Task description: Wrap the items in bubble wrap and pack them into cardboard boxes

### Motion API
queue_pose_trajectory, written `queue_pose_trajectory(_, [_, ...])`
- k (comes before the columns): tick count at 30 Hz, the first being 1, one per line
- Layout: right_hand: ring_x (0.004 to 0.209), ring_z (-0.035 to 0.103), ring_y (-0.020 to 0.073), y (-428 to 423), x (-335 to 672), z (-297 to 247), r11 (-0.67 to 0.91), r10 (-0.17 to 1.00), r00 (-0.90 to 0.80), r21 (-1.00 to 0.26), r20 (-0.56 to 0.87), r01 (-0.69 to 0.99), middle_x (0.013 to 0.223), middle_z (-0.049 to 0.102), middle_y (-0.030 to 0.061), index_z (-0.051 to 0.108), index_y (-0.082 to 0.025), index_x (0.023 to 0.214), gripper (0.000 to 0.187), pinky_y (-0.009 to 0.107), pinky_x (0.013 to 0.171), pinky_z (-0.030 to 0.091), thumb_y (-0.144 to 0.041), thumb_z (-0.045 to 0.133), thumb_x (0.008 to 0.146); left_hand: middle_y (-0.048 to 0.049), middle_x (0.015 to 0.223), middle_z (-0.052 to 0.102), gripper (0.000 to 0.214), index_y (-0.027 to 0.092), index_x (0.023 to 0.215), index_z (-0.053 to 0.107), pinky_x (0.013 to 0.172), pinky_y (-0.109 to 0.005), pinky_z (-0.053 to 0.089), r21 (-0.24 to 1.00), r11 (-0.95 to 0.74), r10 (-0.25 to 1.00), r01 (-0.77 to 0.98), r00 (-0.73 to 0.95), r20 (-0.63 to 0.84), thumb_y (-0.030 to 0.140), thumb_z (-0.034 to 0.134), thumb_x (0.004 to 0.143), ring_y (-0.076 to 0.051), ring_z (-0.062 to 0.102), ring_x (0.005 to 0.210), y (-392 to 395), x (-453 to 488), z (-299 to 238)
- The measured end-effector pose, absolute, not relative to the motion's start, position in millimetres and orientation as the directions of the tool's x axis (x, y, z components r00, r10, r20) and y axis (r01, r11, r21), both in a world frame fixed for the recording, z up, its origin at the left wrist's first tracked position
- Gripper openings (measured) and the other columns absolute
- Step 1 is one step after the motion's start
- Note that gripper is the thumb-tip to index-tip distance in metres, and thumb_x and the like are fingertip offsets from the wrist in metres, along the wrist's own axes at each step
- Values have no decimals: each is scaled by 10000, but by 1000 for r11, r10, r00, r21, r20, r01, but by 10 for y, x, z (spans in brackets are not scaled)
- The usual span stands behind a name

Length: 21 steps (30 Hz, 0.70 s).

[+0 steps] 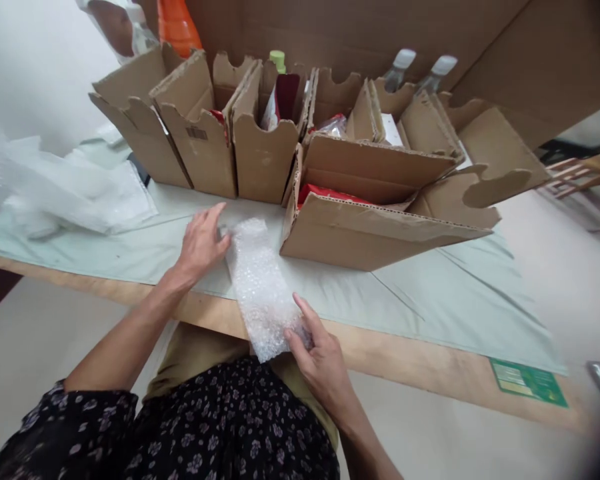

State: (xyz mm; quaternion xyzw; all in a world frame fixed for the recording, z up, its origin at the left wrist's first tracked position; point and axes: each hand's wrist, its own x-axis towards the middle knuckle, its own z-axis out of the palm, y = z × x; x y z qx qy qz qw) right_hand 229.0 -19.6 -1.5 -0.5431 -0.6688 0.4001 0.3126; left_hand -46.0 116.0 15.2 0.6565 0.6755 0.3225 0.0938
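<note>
The bubble wrap (263,287) lay slantwise between the two hands, its far part on the cloth (340,293) and its near end past the table edge (390,367), above the lap; the left hand (200,243) stood at the far end, fingers loosely spread, thumb just beside the wrap, though contact there could not be confirmed; the right hand (323,353) pinched the near end between thumb and fingers.

In this inspector's judgement, sound handling called for a light pinch, so as not to burst the bubbles; for the left hand to steady the far end flat; and for the overhanging end to be kept from slipping.

Beyond the right hand stood an open cardboard box (370,237) holding a red packet (330,194); ahead of the left hand, further boxes (265,157); to its left, a heap of white plastic (85,193).
</note>
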Motion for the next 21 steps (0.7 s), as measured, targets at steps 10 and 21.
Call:
queue_pose_trajectory(10, [698, 715, 170, -23, 2189, 81, -249, 918, -297, -965, -261, 79, 825, 775, 22, 773, -243, 1096, 247, 294, 673, 612, -427, 651, 985, -145, 1461, 636, 746, 228, 1545, 468, 1165, -564, 491, 720, -436, 885, 540, 404, 233, 291, 731, 850, -344, 535, 1419, -404, -180, 131])
queue_pose_trajectory(21, [1183, 709, 246, 112, 2179, 58, 426, 892, -355, -779, 279, 460, 1283, 752, 82, 648, -304, 1371, 386, 466, 1024, 590, -173, 565, 1018, -15, 814, 721, 488, 153, 1405, 582, 825, -403, 552, 592, -128, 963, 796, -44, 266, 184, 602, 918, -219, 657, 795, 153, -156, -155])
